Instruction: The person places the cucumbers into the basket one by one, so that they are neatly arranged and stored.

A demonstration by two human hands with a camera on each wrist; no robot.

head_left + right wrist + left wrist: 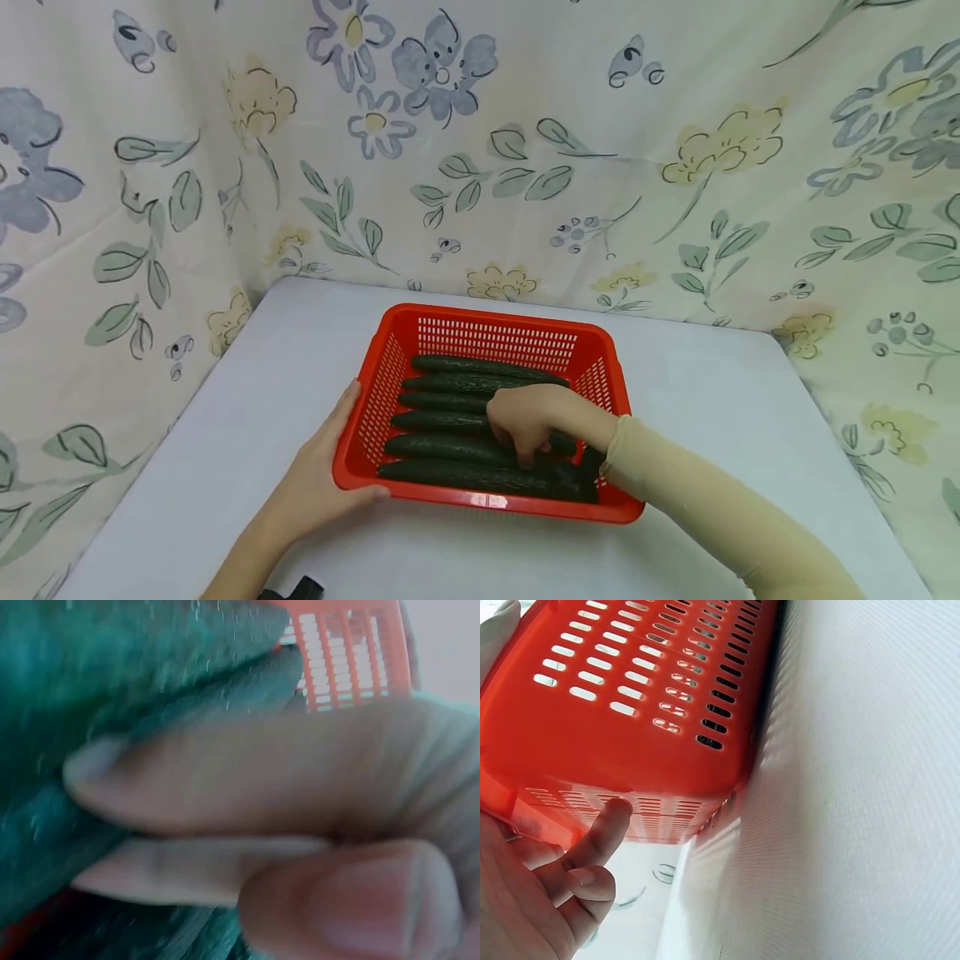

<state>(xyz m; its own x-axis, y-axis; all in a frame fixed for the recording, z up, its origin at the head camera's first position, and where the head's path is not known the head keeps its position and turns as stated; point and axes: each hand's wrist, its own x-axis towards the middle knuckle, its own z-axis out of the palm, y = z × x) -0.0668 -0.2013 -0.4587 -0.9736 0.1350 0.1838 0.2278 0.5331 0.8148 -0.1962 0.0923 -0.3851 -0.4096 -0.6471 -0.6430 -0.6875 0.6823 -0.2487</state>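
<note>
Dark green cucumbers lie side by side in a red plastic basket with slotted walls. My left hand holds the basket's near-left corner, thumb along the front rim and fingers against the left wall. In the left wrist view, a finger touches the slotted wall and others bend beside it. Inside the basket, my right hand reaches down onto the nearer cucumbers. Its fingers touch them, extended into a gap between two in the blurred right wrist view; the thumb is bent with nothing visible pinched against it.
The basket stands on a white table. Behind it and to the sides hangs a floral curtain. A small black object shows near my left wrist. My right sleeve crosses the basket's right rim.
</note>
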